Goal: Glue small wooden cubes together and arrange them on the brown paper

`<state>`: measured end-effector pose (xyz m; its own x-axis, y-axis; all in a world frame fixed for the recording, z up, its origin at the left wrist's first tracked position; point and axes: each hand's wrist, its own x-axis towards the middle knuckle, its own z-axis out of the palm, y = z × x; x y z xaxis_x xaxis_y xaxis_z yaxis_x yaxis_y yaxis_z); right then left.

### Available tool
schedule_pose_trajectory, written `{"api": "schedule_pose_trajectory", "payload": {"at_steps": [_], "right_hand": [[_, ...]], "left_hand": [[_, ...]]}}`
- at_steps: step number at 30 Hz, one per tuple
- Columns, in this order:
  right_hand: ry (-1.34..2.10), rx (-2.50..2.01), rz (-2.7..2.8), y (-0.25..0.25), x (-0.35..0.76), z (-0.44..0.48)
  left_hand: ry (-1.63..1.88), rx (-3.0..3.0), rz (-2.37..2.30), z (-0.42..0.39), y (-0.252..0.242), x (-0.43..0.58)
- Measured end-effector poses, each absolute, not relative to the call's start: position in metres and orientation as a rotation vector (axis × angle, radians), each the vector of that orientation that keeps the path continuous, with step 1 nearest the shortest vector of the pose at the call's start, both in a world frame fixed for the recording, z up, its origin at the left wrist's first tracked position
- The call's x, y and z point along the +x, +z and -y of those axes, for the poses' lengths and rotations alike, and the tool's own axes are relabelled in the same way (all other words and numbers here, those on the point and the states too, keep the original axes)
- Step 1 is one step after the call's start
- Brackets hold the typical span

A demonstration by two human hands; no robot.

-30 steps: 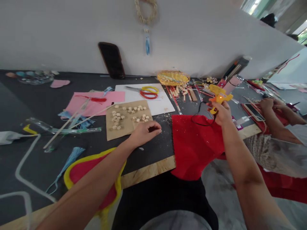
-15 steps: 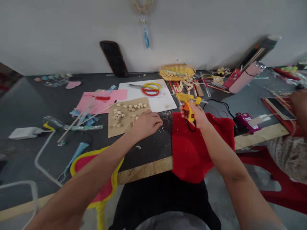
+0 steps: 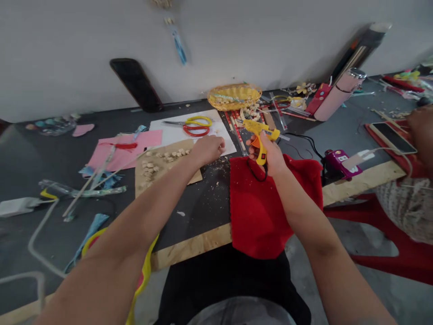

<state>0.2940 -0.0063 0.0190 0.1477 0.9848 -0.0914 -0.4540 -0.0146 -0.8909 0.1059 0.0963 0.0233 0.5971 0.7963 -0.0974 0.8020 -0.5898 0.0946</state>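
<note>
My right hand (image 3: pixel 272 155) grips a yellow hot glue gun (image 3: pixel 262 155) above a red cloth (image 3: pixel 262 212), its nozzle pointing up and to the left. My left hand (image 3: pixel 210 150) is over the edge of a white paper (image 3: pixel 226 141), fingers curled in and pressed together; anything between them is hidden. Beside that hand lies a piece of brown cardboard (image 3: pixel 162 174) with small pale bead-like clusters (image 3: pixel 150 169) on it. Scissors (image 3: pixel 194 126) with one yellow and one red handle rest on the white paper, just beyond my left hand.
A yellow basket (image 3: pixel 235 96) stands by the wall, near red-patterned sticks (image 3: pixel 237 131). Leaning on the wall is a phone (image 3: pixel 137 83). To the right are a purple power adapter (image 3: pixel 342 163), a pink flask (image 3: pixel 343 95) and another person's hand (image 3: pixel 421 126). Pink sheets (image 3: pixel 118 155) lie left.
My left hand has moved forward from the cardboard's near right corner to the white paper's edge. The glue gun stays in my right hand. The whole view has shifted slightly.
</note>
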Motion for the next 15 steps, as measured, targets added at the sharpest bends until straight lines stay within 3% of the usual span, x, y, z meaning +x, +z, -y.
{"api": "schedule_pose_trajectory", "payload": {"at_steps": [10, 15], "right_hand": [[1.32, -0.978, 0.732, 0.018, 0.294, 0.008], [1.317, -0.96, 0.733, 0.017, 0.295, 0.007]], "left_hand": [[-0.205, 2.747, -1.139, -0.083, 0.038, 0.085], [-0.061, 2.628, -1.132, -0.08, 0.048, 0.074]]}}
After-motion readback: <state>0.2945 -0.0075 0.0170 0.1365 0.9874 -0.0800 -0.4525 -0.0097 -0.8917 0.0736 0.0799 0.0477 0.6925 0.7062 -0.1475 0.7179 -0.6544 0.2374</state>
